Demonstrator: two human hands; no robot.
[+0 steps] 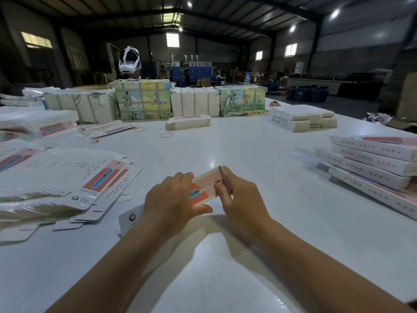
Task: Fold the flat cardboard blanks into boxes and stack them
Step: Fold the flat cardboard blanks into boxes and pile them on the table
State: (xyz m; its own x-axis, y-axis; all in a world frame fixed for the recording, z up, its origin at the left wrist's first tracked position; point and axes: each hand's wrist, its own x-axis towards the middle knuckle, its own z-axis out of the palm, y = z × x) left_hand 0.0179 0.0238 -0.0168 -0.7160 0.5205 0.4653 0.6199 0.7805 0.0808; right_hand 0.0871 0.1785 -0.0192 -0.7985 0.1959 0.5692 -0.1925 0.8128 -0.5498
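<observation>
A white cardboard blank (206, 187) printed with red, pink and blue lies on the white table (259, 154) in front of me, partly folded. My left hand (173, 202) grips its near left part, thumb underneath. My right hand (239, 197) pinches the far right end flap, which stands up on edge. A white flap (129, 219) of the blank sticks out left of my left wrist. A fanned pile of flat blanks (67, 188) lies at the left. Folded boxes (372, 163) are stacked at the right.
Wrapped bundles (142, 99) line the table's far side, with another person wearing a headset (129, 63) behind them. One folded box (188, 122) and loose rubber bands (166, 135) lie mid-table. White packs (302, 117) sit at far right, more blanks (33, 125) at far left.
</observation>
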